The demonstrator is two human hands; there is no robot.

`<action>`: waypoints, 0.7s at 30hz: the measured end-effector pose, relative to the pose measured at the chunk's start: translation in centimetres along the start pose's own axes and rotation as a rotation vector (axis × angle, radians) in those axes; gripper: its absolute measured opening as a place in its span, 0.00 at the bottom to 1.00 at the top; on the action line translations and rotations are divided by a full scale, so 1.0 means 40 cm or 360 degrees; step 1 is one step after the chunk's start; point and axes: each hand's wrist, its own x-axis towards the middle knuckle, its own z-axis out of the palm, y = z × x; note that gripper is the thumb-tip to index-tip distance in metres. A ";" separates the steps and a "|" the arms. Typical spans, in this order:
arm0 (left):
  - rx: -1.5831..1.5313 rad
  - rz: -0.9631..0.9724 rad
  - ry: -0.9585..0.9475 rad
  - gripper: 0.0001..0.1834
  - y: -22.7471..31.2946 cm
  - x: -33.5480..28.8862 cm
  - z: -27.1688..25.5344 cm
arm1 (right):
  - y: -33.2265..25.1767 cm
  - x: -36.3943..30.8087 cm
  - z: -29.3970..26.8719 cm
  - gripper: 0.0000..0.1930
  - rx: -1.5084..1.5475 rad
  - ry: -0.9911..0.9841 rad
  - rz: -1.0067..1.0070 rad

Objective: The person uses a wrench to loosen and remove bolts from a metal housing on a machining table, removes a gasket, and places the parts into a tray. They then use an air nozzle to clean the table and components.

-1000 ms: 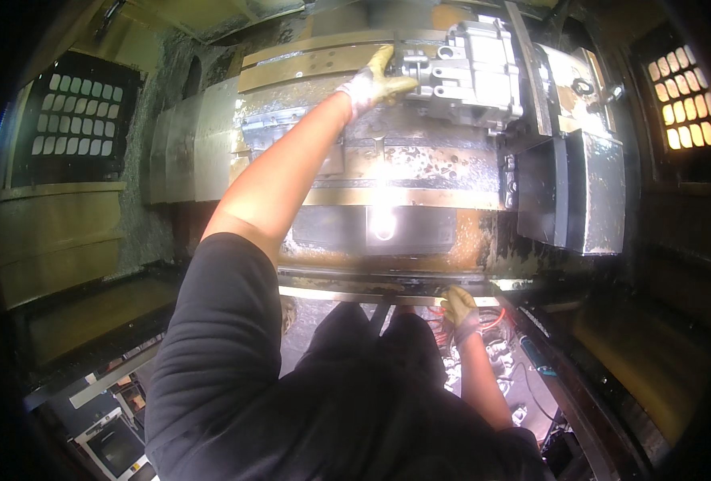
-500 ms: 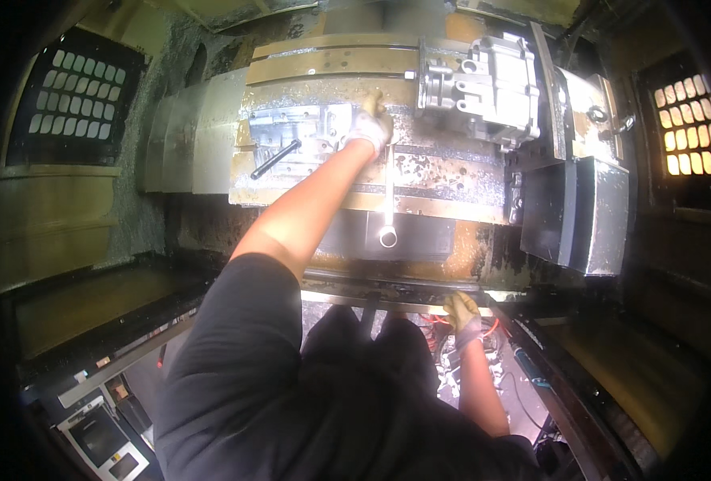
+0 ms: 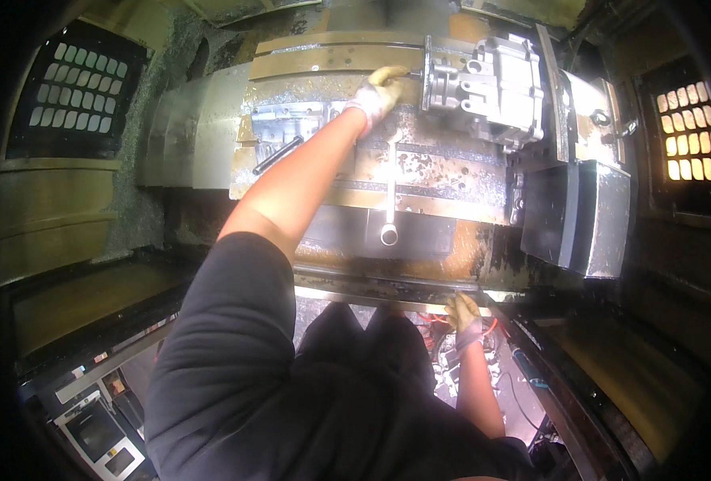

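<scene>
My left hand (image 3: 377,93), in a pale glove with yellowish fingers, reaches over the machine table (image 3: 323,62). Its curled fingers close around the end of a bolt (image 3: 414,74) that sticks out of the left side of a grey metal casting (image 3: 491,92). The fingers cover part of the bolt. A combination wrench (image 3: 390,192) lies below the hand, its ring end jutting past the table's near edge. Low on the right, my right hand (image 3: 463,311), gloved too, has its fingers curled over the front sill (image 3: 395,305) of the machine.
A dark cylindrical bar (image 3: 277,155) rests on a metal plate (image 3: 287,124) at the table's left. Beside the casting stand an upright plate (image 3: 549,92) and a dark boxy housing (image 3: 596,216). Metal chips are scattered about. Red hoses (image 3: 431,319) show beyond the sill.
My left hand has moved up and slightly right, from above the wrench to the bolt at the casting. My right hand has stayed on the sill.
</scene>
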 end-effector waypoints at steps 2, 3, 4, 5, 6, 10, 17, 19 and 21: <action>-0.0165 -0.0023 0.0100 0.31 0.078 0.002 0.015 | 0.017 0.013 -0.009 0.14 0.0011 0.0005 0.0002; -0.0256 -0.0042 0.0146 0.32 0.141 -0.011 0.033 | 0.022 0.016 -0.016 0.14 0.0012 0.0016 0.0007; -0.0013 -0.0102 0.0119 0.35 0.249 -0.056 0.073 | 0.019 0.012 -0.021 0.14 0.0010 0.0059 0.0010; -0.0019 -0.0040 0.0177 0.36 0.221 -0.040 0.072 | 0.005 0.006 -0.001 0.15 -0.0027 0.0037 0.0014; -0.0024 0.0023 0.0234 0.36 0.169 -0.004 0.069 | -0.004 0.002 0.011 0.15 -0.0063 0.0016 0.0018; -0.0060 0.0044 0.0251 0.39 0.161 0.030 0.101 | 0.005 -0.002 0.009 0.15 0.0043 -0.0087 -0.0045; -0.0085 -0.0003 0.0288 0.41 0.154 0.041 0.095 | -0.007 -0.022 0.025 0.17 0.0037 -0.0132 -0.0003; -0.0024 -0.0272 0.0405 0.36 0.156 0.038 0.077 | -0.017 -0.026 0.027 0.16 0.0030 -0.0083 0.0016; -0.0250 -0.0507 0.0472 0.29 0.171 0.027 0.087 | -0.034 -0.040 0.032 0.15 0.0059 0.0021 0.0036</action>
